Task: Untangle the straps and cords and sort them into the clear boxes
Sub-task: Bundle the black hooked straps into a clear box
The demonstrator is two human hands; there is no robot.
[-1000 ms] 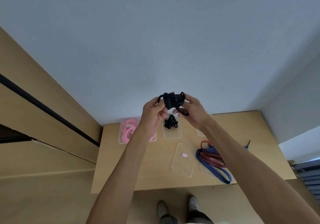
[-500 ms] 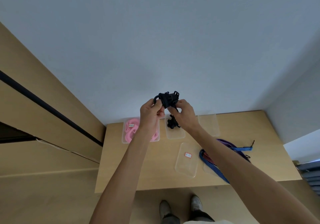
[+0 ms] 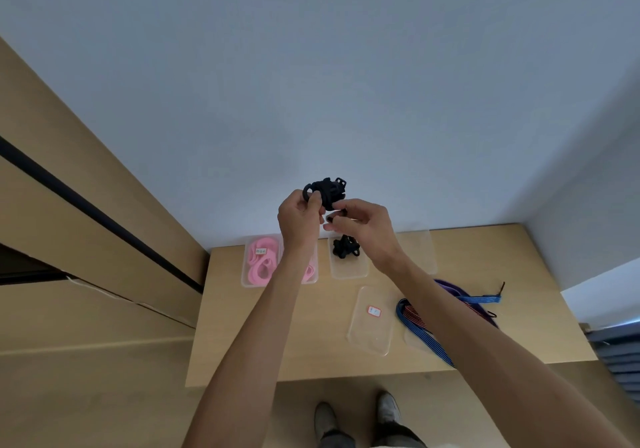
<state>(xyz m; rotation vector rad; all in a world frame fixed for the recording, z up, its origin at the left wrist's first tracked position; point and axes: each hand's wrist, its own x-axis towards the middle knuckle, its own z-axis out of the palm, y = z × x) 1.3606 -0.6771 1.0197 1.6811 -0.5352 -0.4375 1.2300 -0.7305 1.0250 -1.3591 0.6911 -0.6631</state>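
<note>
Both hands, left hand (image 3: 298,221) and right hand (image 3: 364,226), pinch the black strap bundle (image 3: 326,193) above the middle box (image 3: 348,267); best tease loops apart gently, never yank.

Both hands are up above the table (image 3: 277,361), working a black strap bundle (image 3: 327,193): left hand (image 3: 298,219) is gripping its left loop, right hand (image 3: 363,226) is pinching a bit underneath. Pink straps (image 3: 261,262) are sitting in the back-left clear box (image 3: 247,276), another black bundle (image 3: 344,247) in the middle box (image 3: 348,271), and blue cords (image 3: 422,333) are sprawling toward the right edge.
</note>
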